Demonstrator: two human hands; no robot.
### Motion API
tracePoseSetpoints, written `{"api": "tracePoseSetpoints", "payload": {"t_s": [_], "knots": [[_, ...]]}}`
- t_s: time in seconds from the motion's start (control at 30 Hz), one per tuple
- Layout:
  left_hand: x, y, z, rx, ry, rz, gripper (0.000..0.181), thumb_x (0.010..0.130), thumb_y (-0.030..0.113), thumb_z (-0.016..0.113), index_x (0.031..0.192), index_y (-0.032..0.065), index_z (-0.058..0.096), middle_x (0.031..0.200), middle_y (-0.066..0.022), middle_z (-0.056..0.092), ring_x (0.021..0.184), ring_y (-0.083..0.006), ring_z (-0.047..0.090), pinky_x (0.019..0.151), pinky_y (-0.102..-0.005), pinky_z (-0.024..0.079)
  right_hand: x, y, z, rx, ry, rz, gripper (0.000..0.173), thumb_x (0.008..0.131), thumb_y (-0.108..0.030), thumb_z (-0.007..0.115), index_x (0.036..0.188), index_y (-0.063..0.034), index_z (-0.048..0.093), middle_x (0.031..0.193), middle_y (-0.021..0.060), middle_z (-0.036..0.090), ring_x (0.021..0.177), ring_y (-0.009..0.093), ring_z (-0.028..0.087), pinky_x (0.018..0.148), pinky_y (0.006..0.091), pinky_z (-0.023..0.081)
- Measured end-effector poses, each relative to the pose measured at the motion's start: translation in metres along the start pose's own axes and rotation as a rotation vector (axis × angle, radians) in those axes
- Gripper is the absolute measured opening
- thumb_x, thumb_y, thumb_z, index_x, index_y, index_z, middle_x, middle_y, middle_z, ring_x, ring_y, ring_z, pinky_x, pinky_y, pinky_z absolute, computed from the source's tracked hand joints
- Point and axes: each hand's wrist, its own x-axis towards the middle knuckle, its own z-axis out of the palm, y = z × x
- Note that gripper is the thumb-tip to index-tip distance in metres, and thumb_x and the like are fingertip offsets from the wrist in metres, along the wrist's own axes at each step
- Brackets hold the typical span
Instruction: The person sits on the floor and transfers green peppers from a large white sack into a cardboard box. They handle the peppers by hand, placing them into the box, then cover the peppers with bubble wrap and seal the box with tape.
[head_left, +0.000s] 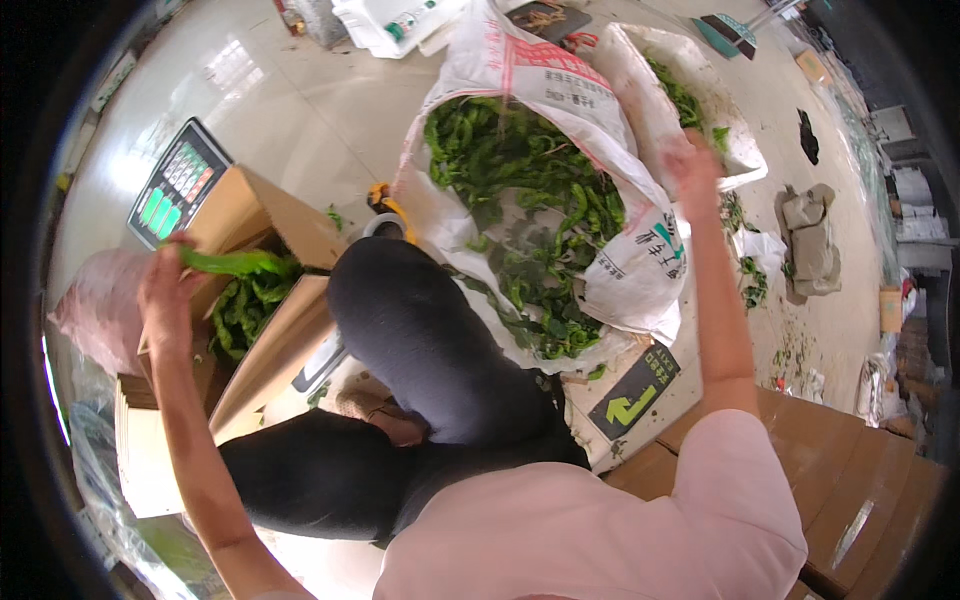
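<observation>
My left hand (166, 296) grips a long green pepper (229, 262) by one end, above an open cardboard box (296, 225). Inside that box lies a heap of green peppers (244, 311). My right hand (694, 169) is blurred at the near rim of a white foam box (739, 154), and whether its fingers hold anything cannot be made out. Greens (675, 94) show inside the foam box. Between my hands, a white woven sack (555, 82) lies with its mouth spread, full of green peppers (517, 157) and some leaves.
A scale with a keypad display (180, 184) stands behind the cardboard box. A yellow-handled tape dispenser (386, 214) is by my knee. Brown cartons (817, 480) stand at my right. A floor sign with an arrow (634, 390) and a dustpan (726, 36) are also there.
</observation>
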Motion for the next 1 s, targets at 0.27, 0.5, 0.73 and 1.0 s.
{"api": "tracePoseSetpoints", "payload": {"t_s": [0.27, 0.5, 0.73, 1.0], "knots": [[-0.039, -0.049, -0.055, 0.619, -0.178, -0.262, 0.038, 0.093, 0.013, 0.048, 0.130, 0.0044, 0.045, 0.124, -0.0094, 0.052, 0.093, -0.0157, 0.056, 0.084, -0.0261, 0.045, -0.031, 0.176, 0.045, -0.838, 0.059, 0.471, 0.067, 0.079, -0.024, 0.064, 0.135, -0.0046, 0.032, 0.134, 0.0162, 0.038, 0.125, 0.028, 0.037, 0.098, 0.0415, 0.039], [-0.109, 0.017, 0.023, 0.696, 0.074, 0.221, 0.035, 0.095, 0.011, 0.043, 0.128, 0.0026, 0.047, 0.117, -0.0125, 0.057, 0.092, -0.0143, 0.055, 0.086, -0.0281, 0.044, -0.003, 0.226, 0.021, -1.298, 0.133, 0.666, 0.088, 0.070, -0.041, 0.072, 0.137, -0.0065, 0.027, 0.138, 0.0172, 0.032, 0.127, 0.035, 0.030, 0.101, 0.0484, 0.033], [-0.142, 0.034, 0.107, 0.466, -0.055, 0.280, 0.036, 0.094, 0.016, 0.044, 0.122, -0.0058, 0.049, 0.106, -0.0175, 0.060, 0.093, -0.0196, 0.057, 0.086, -0.0318, 0.044, -0.012, 0.229, 0.024, -1.390, 0.064, 0.563, 0.077, 0.066, -0.035, 0.073, 0.126, -0.0012, 0.037, 0.127, 0.0177, 0.038, 0.118, 0.035, 0.038, 0.097, 0.0487, 0.035], [-0.144, 0.045, 0.217, -0.271, -0.543, -0.007, 0.047, 0.074, -0.014, 0.044, 0.120, -0.0065, 0.050, 0.108, -0.0202, 0.060, 0.091, -0.0228, 0.062, 0.085, -0.0328, 0.048, -0.075, 0.130, 0.000, -0.439, -0.031, 0.306, 0.059, 0.072, -0.019, 0.065, 0.122, 0.0019, 0.042, 0.117, 0.0144, 0.050, 0.105, 0.024, 0.053, 0.086, 0.0370, 0.046]]}}
